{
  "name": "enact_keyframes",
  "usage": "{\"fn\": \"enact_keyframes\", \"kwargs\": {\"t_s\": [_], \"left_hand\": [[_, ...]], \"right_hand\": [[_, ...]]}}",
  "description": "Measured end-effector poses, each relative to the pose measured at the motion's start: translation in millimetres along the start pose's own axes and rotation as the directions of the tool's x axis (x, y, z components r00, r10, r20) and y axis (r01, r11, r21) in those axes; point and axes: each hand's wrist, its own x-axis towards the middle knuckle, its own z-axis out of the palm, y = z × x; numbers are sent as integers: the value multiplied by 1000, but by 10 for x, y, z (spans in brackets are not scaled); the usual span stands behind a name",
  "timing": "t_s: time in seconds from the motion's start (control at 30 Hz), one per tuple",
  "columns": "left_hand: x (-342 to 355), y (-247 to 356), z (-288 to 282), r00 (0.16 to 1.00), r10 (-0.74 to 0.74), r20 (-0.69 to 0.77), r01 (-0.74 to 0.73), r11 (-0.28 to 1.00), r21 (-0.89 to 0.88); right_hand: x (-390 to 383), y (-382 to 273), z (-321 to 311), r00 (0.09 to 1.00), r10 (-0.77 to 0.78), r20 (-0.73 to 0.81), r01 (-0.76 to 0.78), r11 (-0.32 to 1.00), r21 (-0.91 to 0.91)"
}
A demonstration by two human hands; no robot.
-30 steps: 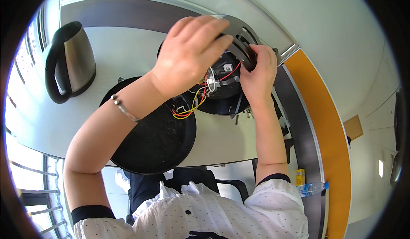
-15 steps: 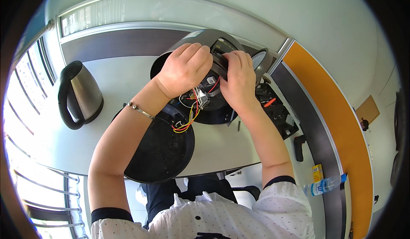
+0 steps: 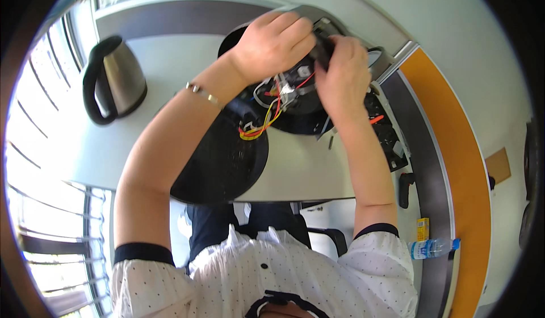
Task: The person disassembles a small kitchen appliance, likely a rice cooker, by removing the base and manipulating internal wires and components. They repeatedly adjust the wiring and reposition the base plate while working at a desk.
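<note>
An opened round dark appliance (image 3: 301, 119), perhaps a rice cooker, lies tipped at the back of the table with its inside facing me. My left hand (image 3: 275, 42) and my right hand (image 3: 345, 78) are closed around a dark plastic piece (image 3: 323, 50) at its upper side. My fingers hide much of that piece, and motion blurs it. Red, yellow and white wires (image 3: 264, 129) hang from the interior, below my left wrist. They reach down to a round black base cover (image 3: 221, 170), which lies under my left forearm and overhangs the table's front edge.
A steel kettle (image 3: 128, 76) with a black handle stands at the left. Beside my right forearm lies a black tool case (image 3: 392, 145) with an orange-handled tool (image 3: 377, 119). Further right are a black grip-shaped object (image 3: 405, 190), a yellow box (image 3: 423, 229) and a plastic bottle (image 3: 436, 249).
The whole view has shifted, so the table and appliance sit higher in the picture. Both hands remain on the dark piece, which has turned slightly between them.
</note>
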Motion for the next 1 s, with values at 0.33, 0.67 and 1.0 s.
{"fn": "enact_keyframes", "kwargs": {"t_s": [0.33, 0.67, 1.0], "left_hand": [[-15, 81, 72, 992, -16, -123, 27, 995, 93], [-20, 90, 29, 991, -112, -75, 117, 991, 62], [-345, 281, -722, 917, -388, 89, 396, 911, -114]], "right_hand": [[-21, 72, 64, 997, -78, -20, 71, 969, -235], [7, 177, 91, 992, -125, 29, 128, 957, -259], [39, 125, 133, 999, -22, 35, 30, 965, -260]]}}
